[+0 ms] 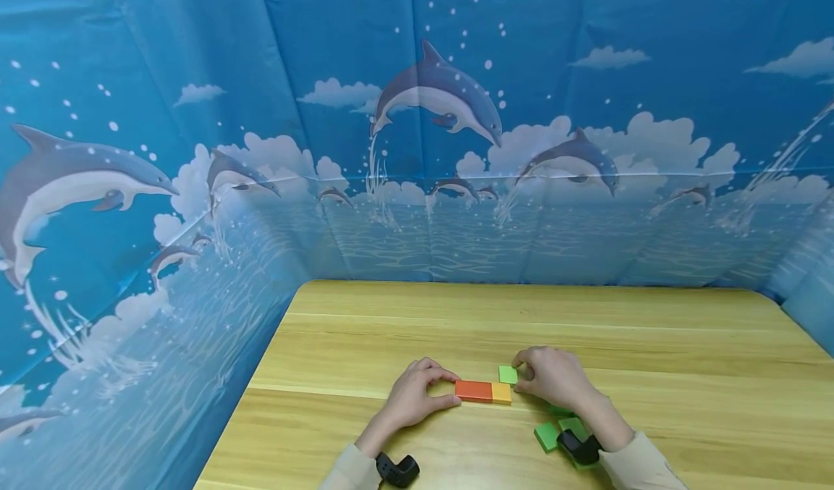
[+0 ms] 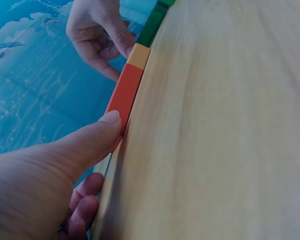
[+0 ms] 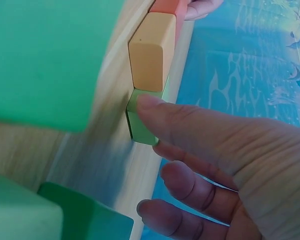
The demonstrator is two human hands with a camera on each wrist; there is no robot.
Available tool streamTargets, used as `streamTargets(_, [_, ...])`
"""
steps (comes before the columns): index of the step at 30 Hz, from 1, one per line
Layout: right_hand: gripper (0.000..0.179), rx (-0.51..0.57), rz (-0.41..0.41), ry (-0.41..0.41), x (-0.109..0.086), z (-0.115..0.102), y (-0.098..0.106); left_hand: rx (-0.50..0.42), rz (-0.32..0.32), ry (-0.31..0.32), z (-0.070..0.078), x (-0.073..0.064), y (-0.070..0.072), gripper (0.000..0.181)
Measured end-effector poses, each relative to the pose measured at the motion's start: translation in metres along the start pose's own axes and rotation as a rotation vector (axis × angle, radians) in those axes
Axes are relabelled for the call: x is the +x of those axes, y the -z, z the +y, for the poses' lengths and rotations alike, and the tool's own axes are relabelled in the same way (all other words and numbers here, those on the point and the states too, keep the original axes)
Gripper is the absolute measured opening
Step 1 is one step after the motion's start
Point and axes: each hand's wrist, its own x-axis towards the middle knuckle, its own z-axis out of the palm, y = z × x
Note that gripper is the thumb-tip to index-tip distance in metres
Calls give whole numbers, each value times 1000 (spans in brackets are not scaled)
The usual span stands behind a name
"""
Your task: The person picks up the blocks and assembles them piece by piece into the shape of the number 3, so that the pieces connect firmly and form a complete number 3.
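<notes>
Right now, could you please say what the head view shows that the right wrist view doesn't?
Only the head view shows the sleeves and black wrist devices.
Only the right wrist view shows the bent fingers below the thumb of the right hand.
Both show the light green block, orange block, red block, other green blocks and some of the left hand.

Red block (image 1: 473, 391): quantity one. Orange block (image 1: 501, 393): quantity one. Light green block (image 1: 507, 374): quantity one. Darker green blocks (image 1: 546, 438): at least three (the right forearm (image 1: 607, 419) covers part of the group, so the exact total cannot be read). Hands: two, comprising one left hand (image 1: 412, 397) and one right hand (image 1: 557, 374). Black wrist units (image 1: 399, 470): two. Pale sleeves (image 1: 352, 470): two. Wooden table (image 1: 404, 316): one.
</notes>
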Motion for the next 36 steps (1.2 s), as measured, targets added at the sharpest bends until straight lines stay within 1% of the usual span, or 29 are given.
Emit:
streamTargets(6, [31,9,-7,0,-1,-2,1,1,-4,6,0,0,0,39])
streamTargets(24, [31,14,7,10,-3,-4,1,11,-10,-4,0,-2,1,40])
streamTargets(26, [31,19,0,7,-3,-4,1,8,-9,-6,0,-2,1,40])
streamTargets(33, [30,55,-60,-72,-7,-7,10,-1,-13,-12,-2,-1,1,40])
streamTargets(36, [22,62,-84,-61,-12,-9,18,-1,-10,-14,-2,0,2,39])
